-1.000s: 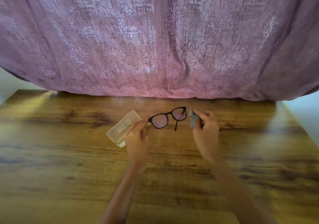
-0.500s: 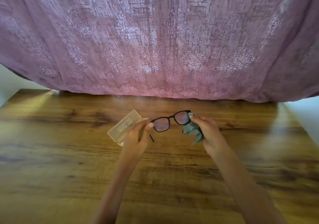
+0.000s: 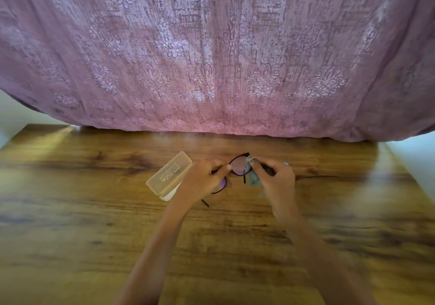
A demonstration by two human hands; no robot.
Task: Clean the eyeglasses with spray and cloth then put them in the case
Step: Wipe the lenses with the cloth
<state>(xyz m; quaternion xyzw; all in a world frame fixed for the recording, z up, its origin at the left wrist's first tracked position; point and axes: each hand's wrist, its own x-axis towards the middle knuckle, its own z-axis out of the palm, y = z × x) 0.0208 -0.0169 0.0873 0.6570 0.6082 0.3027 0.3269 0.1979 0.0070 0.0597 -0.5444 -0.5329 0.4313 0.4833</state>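
Black-framed eyeglasses (image 3: 238,166) are held above the wooden table, tilted so one lens sits higher than the other. My left hand (image 3: 202,181) grips the frame at its lower left lens and partly hides it. My right hand (image 3: 277,180) pinches a grey-green cloth (image 3: 253,178) against the upper right lens. A translucent beige case (image 3: 168,173) lies open on the table just left of my left hand. No spray bottle is in view.
The wooden table (image 3: 94,222) stretches to both sides and toward me. A patterned mauve curtain (image 3: 211,57) hangs along its far edge. White floor or wall shows past the table's left and right corners.
The glasses have been turned from level to tilted, the left lens now lower behind my left hand. My right hand moved the cloth onto the right lens.
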